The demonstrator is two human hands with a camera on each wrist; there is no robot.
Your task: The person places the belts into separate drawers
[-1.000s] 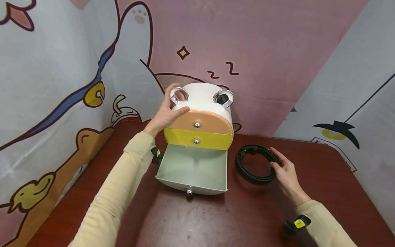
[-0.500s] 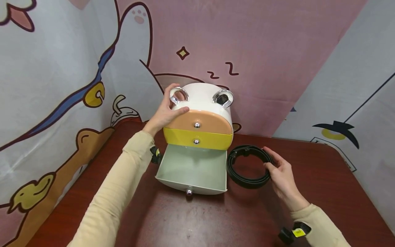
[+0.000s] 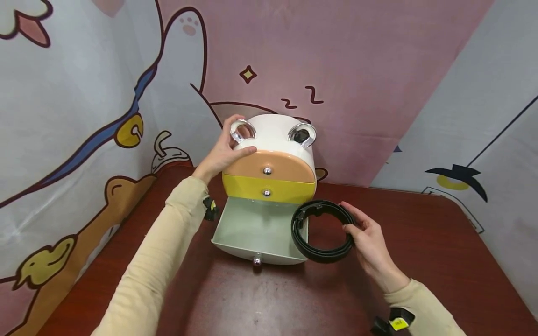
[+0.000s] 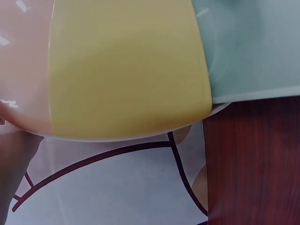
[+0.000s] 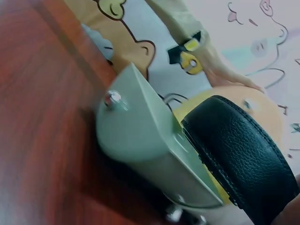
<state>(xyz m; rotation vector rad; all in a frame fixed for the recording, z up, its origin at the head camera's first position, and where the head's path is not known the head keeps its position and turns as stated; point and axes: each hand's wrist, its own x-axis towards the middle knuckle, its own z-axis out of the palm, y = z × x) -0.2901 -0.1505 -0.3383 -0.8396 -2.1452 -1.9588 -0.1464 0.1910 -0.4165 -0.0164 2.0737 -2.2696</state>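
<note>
A small drawer cabinet [image 3: 281, 126] with a white top and two chrome rings stands on the table. Its peach drawer [image 3: 290, 168] and yellow drawer [image 3: 248, 185] are closed, while the pale green bottom drawer [image 3: 252, 228] is pulled out. My left hand [image 3: 220, 154] grips the cabinet's upper left side, thumb on the front, fingers behind the ring. A coiled black leather belt [image 3: 323, 255] is pinched at its right side by my right hand [image 3: 370, 242]; the coil overlaps the green drawer's right edge in the head view. In the right wrist view the belt [image 5: 239, 154] shows stitched edges.
The dark red wooden table [image 3: 441, 252] extends to both sides and in front of the cabinet. A cartoon-printed cloth [image 3: 357, 70] hangs close behind it and along the left.
My right hand has moved left with the belt, from beside the green drawer to over its right edge. The left hand and the cabinet have stayed in place.
</note>
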